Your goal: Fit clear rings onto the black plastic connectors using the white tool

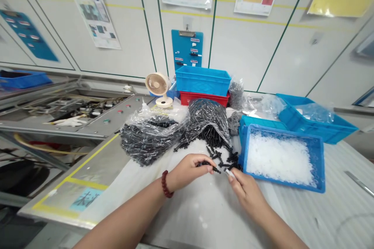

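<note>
My left hand (187,172), with a beaded bracelet at the wrist, pinches a thin black rod-shaped part (216,169) whose tip points right. Facing it, a small white piece with a dark end (228,172) sits between the thumb and fingers of my right hand (248,190). A small gap separates the two pieces. Just beyond my hands, loose black parts (216,156) spill from an open clear bag (209,114). To its left lies a second clear bag (146,140) full of similar black parts. The blue tray (320,163) on the right holds many small whitish translucent pieces (277,159).
Behind the bags, a blue bin (203,79) is stacked on a red bin (187,98), beside a small cream fan (159,87). More blue bins (324,126) stand at the right rear. A metal strip (359,183) lies far right. White gloves (68,121) rest on the left bench.
</note>
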Demonstrator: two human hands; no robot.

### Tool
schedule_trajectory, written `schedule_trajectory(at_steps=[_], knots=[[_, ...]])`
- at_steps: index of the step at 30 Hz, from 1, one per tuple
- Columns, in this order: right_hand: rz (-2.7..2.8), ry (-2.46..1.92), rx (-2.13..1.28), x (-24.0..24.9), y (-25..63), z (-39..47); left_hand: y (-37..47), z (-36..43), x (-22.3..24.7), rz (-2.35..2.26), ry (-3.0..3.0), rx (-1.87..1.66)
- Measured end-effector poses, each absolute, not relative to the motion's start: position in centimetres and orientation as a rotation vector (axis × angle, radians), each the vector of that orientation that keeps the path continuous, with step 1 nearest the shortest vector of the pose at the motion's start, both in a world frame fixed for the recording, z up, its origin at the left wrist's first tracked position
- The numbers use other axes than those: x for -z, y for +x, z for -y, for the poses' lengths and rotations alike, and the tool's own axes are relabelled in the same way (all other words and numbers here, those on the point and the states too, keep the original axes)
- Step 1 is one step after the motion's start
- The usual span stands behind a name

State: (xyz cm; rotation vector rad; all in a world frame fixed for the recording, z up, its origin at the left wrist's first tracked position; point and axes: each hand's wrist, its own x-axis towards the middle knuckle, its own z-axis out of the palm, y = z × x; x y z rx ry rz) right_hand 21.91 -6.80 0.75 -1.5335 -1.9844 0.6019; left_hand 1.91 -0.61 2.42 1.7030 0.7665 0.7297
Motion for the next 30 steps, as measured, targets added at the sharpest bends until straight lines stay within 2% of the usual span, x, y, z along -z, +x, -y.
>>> schedule_trajectory(at_steps=[7,15,23,30], knots=[[2.069,-1.608,-0.607,-0.8,21.8,6.9,2.0,1.1,-2.3,-0.757,1.945,-0.802],[2.217,-1.735,-0.358,-0.8,21.6,7.1,2.5,1.1,-1.0,-0.761,2.095,-0.763],[2.287,-1.744,-0.439,-1.0,21.3,7.3,2.9,1.3,-0.8,-0.716,2.200,-0.670],[2.279,-1.813,-0.299,-1.1,21.1,7.3,3.1,1.5,-0.5,-0.637,2.305,-0.703]])
